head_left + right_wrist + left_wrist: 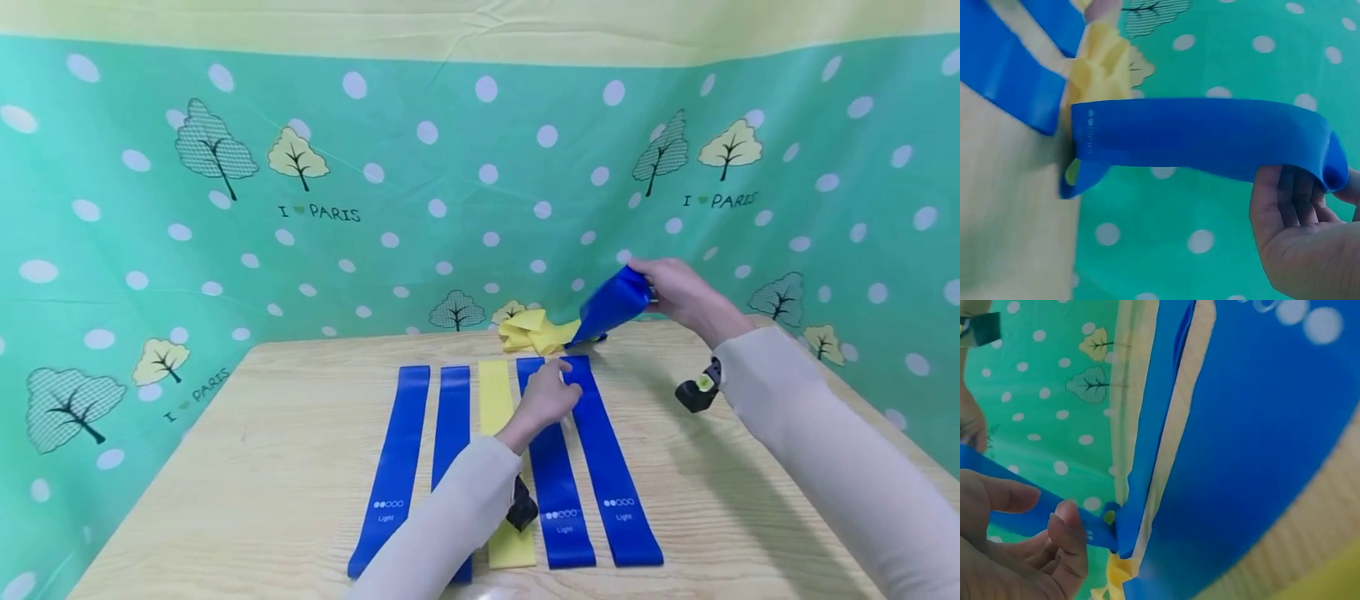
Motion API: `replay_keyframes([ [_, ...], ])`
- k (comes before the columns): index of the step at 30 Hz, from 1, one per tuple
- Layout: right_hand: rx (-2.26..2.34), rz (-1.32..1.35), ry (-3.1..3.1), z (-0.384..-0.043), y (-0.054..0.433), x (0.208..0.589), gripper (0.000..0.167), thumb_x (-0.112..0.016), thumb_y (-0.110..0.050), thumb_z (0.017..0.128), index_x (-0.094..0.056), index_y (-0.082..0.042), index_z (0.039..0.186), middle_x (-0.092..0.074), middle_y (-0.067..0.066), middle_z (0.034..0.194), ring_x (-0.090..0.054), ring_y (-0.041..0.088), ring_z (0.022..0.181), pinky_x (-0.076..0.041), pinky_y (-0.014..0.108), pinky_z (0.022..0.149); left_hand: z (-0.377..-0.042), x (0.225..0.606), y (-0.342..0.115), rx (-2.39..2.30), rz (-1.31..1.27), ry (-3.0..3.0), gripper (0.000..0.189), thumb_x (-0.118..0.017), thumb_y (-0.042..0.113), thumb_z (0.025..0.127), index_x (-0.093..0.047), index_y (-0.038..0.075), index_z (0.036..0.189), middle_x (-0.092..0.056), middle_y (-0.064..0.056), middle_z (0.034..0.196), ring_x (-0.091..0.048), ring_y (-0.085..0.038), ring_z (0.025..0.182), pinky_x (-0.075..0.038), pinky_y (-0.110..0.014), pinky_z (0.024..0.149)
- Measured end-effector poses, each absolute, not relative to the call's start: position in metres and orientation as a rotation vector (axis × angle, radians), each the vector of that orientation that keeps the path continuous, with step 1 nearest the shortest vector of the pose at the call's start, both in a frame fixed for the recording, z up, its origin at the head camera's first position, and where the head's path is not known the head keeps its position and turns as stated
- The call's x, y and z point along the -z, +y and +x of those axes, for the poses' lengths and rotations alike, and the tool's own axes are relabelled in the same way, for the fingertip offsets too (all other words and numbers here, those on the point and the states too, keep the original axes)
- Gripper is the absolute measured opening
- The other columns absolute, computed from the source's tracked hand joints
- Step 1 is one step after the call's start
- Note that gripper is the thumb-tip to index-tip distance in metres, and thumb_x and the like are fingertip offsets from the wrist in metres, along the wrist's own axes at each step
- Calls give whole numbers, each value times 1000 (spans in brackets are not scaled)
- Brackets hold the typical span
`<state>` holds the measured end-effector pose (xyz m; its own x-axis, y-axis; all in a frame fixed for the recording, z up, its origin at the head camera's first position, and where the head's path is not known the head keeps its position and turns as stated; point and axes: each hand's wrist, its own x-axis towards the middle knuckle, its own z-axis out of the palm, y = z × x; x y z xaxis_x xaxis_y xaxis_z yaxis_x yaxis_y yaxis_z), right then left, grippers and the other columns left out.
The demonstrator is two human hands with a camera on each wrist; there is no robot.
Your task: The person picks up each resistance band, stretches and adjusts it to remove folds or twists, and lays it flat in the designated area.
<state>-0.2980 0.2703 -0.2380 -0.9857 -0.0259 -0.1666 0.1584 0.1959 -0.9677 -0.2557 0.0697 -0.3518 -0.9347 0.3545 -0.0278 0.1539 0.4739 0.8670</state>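
Note:
My right hand (678, 292) grips one end of a blue resistance band (607, 308) and holds it up at the back right of the table. The band slants down to the left, its lower end beside a crumpled yellow band (532, 333). In the right wrist view the held end loops over the fingers (1266, 200). My left hand (549, 396) is above the upper parts of two flat blue bands on the right of a row. Its thumb and fingers are bent and apart, with nothing visibly between them; the raised band passes behind them in the left wrist view.
Flat on the wooden table (247, 467) lie several bands side by side: a blue band (401, 442) at left, another blue one, a yellow band (495, 396), then two blue ones marked "Light". A green dotted cloth (420, 208) hangs behind the table and at its sides.

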Motion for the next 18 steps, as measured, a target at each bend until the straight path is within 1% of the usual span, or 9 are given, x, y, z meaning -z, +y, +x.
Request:
replay_keyframes([
  [3, 1900, 111, 2353, -298, 265, 223, 42, -38, -39, 101, -44, -6, 125, -36, 8, 134, -36, 27, 130, -34, 45, 110, -263, 350, 73, -1543, 404, 2493, 47, -50, 9, 94, -42, 0, 139, -36, 6, 50, -31, -8, 38, -25, -20, 38],
  [7, 1911, 107, 2382, -298, 264, 206, 32, -39, -42, 100, -46, -13, 110, -42, 2, 122, -45, 18, 115, -39, 38, 103, -270, 351, 75, -1623, 356, 2456, 51, -50, 11, 95, -36, 4, 143, -38, 6, 53, -32, -8, 40, -26, -20, 39],
  [11, 1920, 122, 2402, -295, 266, 191, 32, -41, -44, 99, -46, -16, 111, -44, -2, 115, -49, 12, 102, -45, 29, 91, -273, 354, 76, -1640, 351, 2442, 52, -50, 13, 96, -33, 4, 145, -39, 5, 55, -34, -9, 43, -29, -21, 42],
  [14, 1937, 131, 2417, -292, 269, 180, 33, -43, -44, 98, -48, -16, 114, -46, -2, 113, -52, 11, 97, -48, 24, 82, -274, 356, 77, -1655, 366, 2429, 53, -52, 13, 96, -33, 5, 145, -49, 1, 61, -47, -14, 48, -34, -21, 44],
  [16, 1957, 131, 2412, -289, 270, 172, 33, -45, -43, 97, -48, -15, 114, -47, -2, 113, -52, 10, 95, -49, 23, 78, -274, 357, 79, -1669, 384, 2412, 54, -53, 13, 96, -33, 6, 146, -59, -5, 71, -58, -20, 56, -41, -23, 48],
  [18, 1977, 133, 2404, -287, 270, 166, 33, -46, -43, 97, -49, -15, 114, -47, -1, 112, -53, 11, 94, -49, 24, 78, -274, 359, 82, -1678, 420, 2395, 54, -54, 15, 96, -33, 8, 146, -66, -12, 83, -64, -24, 64, -45, -24, 52],
])
